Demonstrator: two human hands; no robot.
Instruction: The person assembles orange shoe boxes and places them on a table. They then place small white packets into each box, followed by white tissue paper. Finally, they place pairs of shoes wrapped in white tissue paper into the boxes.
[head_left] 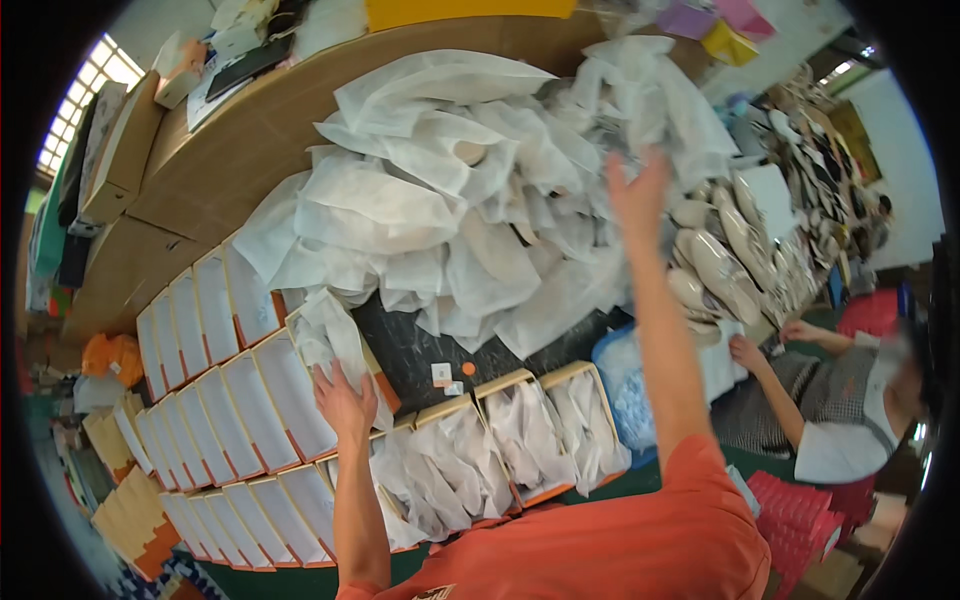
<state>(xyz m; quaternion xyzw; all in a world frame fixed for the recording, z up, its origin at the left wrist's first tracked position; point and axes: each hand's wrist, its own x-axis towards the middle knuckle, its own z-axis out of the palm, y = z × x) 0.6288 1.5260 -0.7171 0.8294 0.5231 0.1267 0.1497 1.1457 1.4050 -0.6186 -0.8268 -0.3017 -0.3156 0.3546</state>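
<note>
We look down over a dark desk (405, 345) where a large heap of white tissue-wrapped bundles (400, 205) takes up the middle and far part. Our two hands are well apart. Our left hand (345, 400) is low and left of centre, its fingers resting on a single wrapped bundle (328, 335) that lies in an open box (374, 362) with an orange end; we cannot tell whether the fingers grip it or only press on it. Our right hand (640, 190) stretches far forward to the right side of the heap, thumb and fingers spread; it is blurred, so we cannot tell whether it touches the wrapping.

Nearest us, right of the left hand, stands a row of filled boxes (505, 381) holding more white-wrapped bundles. To the left are rows of pale-lined boxes (245, 405) with orange ends. Between heap and filled boxes lie a small orange disc (468, 369) and a white square tag (441, 374). A blue bin (605, 350) is beside our right forearm. Further right are glossy beige shoes (738, 255) and a seated co-worker (845, 450).
</note>
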